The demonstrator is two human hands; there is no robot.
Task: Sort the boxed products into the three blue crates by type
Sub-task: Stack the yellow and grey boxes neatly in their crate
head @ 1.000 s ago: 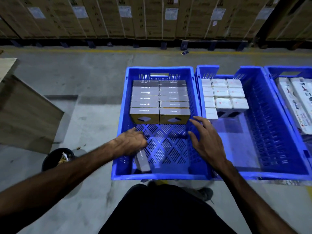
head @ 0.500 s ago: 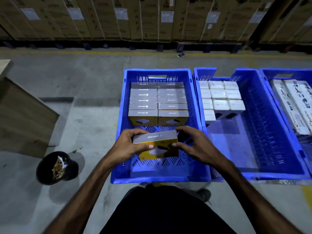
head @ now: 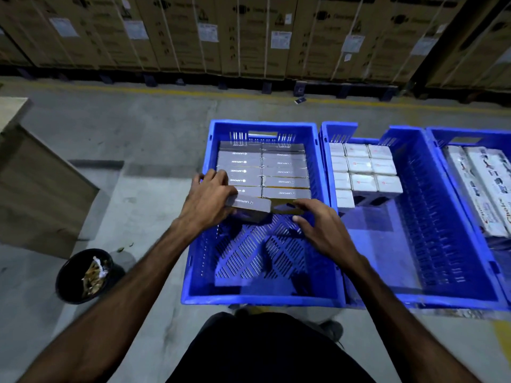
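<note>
Warehouse floor; left hand (head: 208, 197) grips grey Lapcare box (head: 250, 207) in left crate (head: 265, 298); right hand (head: 322, 230) released. Next: seat against near row.

Dim warehouse light, wide-angle bending at edges, slight motion blur.

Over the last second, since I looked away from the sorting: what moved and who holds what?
The left hand lifted a grey and yellow box from the near floor of the left crate and carried it forward to the front of the stacked rows. The right hand helped briefly, then let go; it now rests open beside the box. The white boxes and the crates stayed put.
</note>
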